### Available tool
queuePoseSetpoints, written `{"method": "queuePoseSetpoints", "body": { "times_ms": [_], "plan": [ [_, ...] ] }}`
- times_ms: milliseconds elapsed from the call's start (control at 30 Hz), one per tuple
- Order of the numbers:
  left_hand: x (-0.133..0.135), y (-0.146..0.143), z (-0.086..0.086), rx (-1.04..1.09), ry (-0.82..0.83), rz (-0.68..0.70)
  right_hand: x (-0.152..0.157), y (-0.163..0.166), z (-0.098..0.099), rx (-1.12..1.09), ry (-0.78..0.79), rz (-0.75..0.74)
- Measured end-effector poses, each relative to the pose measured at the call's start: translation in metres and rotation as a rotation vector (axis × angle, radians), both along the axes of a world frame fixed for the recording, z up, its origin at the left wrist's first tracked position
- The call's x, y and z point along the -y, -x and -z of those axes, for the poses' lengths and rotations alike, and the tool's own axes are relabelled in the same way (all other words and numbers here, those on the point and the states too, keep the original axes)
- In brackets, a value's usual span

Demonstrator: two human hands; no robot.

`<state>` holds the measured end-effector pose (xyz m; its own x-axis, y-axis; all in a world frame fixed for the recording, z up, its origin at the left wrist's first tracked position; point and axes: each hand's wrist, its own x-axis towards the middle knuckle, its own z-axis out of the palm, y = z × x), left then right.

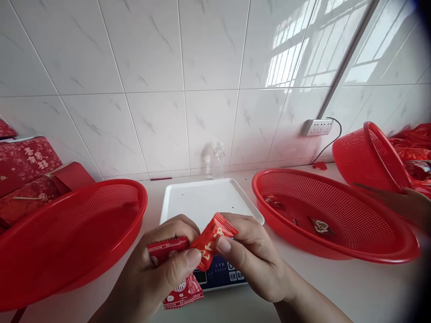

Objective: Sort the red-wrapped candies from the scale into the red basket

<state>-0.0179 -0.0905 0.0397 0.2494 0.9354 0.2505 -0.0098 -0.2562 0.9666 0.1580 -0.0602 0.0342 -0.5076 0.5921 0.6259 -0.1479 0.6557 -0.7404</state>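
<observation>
My left hand [164, 264] is closed on dark red wrapped candies [183, 291] with white round prints; one sticks out above my thumb and one hangs below. Between both hands is a brighter red wrapped candy [212, 240] with yellow characters, tilted up to the right. The thumb and fingers of my right hand [256, 251] pinch its right side, and my left thumb touches its lower left end. Beneath my hands stands a weighing scale with a white tray [198, 197] and a dark blue key panel [222, 273], partly hidden.
A red basket [134, 193] stands on the left, another [289, 179] with a few small packets on the right. Another person's hand [411, 204] is at a tilted red basket [353, 152]. A clear bottle [218, 159] stands by the wall; red gift boxes [30, 157] lie far left.
</observation>
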Motion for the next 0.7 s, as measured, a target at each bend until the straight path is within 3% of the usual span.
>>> {"method": "queuePoseSetpoints", "body": {
  "times_ms": [267,433,700],
  "plan": [
    [-0.0010,0.0012,0.0053,0.051,0.047,0.014,-0.0012,0.0000,0.0014,-0.028,-0.040,0.015],
    [-0.0007,-0.0043,0.0020,0.160,0.157,-0.076,-0.0027,-0.0006,0.0010,-0.015,0.032,-0.041],
    [-0.0045,-0.0026,0.0060,0.215,0.120,-0.018,-0.0038,0.0011,0.0030,-0.013,0.041,0.021]
  ]
}}
